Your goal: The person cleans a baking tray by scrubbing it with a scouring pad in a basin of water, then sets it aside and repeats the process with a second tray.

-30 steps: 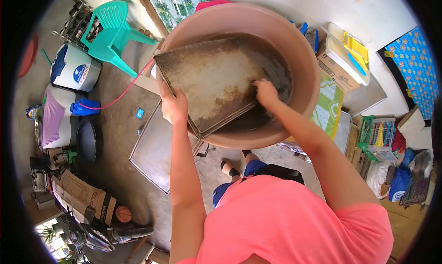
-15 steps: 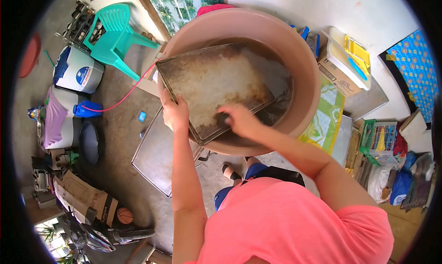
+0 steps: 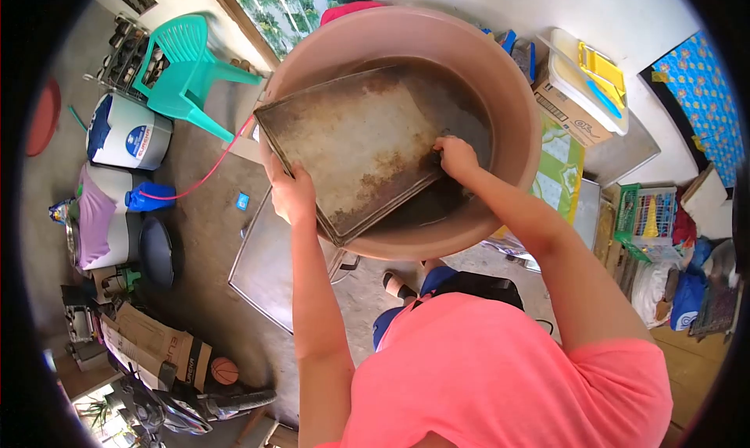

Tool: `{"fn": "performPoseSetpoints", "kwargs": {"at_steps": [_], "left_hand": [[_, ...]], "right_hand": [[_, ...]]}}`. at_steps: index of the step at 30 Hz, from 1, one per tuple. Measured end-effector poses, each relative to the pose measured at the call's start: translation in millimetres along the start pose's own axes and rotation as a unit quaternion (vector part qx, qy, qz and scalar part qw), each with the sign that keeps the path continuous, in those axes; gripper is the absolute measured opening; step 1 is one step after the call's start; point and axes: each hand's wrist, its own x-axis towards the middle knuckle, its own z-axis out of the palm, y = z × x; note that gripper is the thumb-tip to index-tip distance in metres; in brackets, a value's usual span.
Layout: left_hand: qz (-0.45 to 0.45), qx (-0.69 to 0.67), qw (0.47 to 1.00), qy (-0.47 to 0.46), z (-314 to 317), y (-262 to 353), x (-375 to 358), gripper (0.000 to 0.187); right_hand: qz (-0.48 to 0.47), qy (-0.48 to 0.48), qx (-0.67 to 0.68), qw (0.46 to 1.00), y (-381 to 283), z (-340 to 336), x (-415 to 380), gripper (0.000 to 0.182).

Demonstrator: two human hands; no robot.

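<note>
A large, stained metal baking tray [image 3: 355, 139] rests at a slant in a round brown tub [image 3: 512, 135], its far right side dipping toward murky water [image 3: 461, 96]. My left hand [image 3: 294, 194] is closed on the tray's near-left rim, thumb over the edge. My right hand [image 3: 457, 157] is closed at the tray's right side. Something small and dark shows at its fingertips, too hidden to name. Rusty brown stains spread over the tray near that hand and along the edges.
Another flat metal tray [image 3: 269, 264] lies on the floor left of my feet. A green plastic chair [image 3: 180, 77] and a pink hose [image 3: 205, 174] running from a blue container [image 3: 148, 196] are at left. On the right, a cardboard box [image 3: 574, 116] carries a plastic tub.
My right hand has moved right and farther away across the tray, from its lower middle to its right side. My left hand keeps its hold on the rim. The view has shifted slightly.
</note>
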Motion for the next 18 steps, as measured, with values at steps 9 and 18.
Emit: {"fn": "performPoseSetpoints", "kwargs": {"at_steps": [9, 18], "left_hand": [[0.010, -0.030, 0.999, 0.020, 7.0, -5.0, 1.4, 0.052], [-0.003, -0.043, 0.999, 0.009, 5.6, -0.6, 8.1, 0.052]], "right_hand": [[-0.127, 0.002, -0.037, 0.991, -69.3, -0.7, -46.3, 0.022], [-0.254, 0.013, 0.086, 0.963, -144.6, 18.8, -84.2, 0.025]]}}
